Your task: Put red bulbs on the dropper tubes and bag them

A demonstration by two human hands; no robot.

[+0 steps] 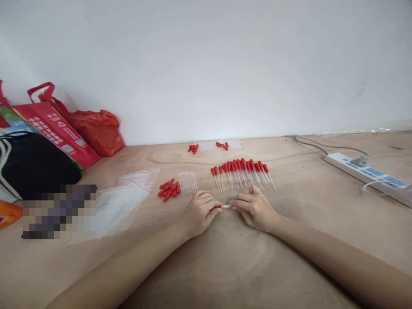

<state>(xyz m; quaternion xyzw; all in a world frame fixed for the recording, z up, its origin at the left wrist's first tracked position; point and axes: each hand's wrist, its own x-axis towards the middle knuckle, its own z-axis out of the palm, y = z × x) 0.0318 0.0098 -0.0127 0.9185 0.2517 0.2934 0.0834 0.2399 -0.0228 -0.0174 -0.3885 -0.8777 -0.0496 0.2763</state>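
Observation:
My left hand (202, 213) is closed on a red rubber bulb (220, 207), of which only a small tip shows. My right hand (255, 209) pinches a clear dropper tube (227, 206) whose near end meets the bulb between the hands; its other end is hidden by my fingers. Just beyond my hands, several droppers with red bulbs (238, 171) lie side by side in a row. Left of them rest several bare clear tubes (187, 183) and a pile of loose red bulbs (169, 190).
Clear zip bags (119, 208) lie at the left. Behind them stand a red shopping bag (61, 131), a red plastic bag (99, 131) and a black bag (40, 165). A white power strip (370, 174) with cables sits at right. More bulbs (193, 148) lie near the wall.

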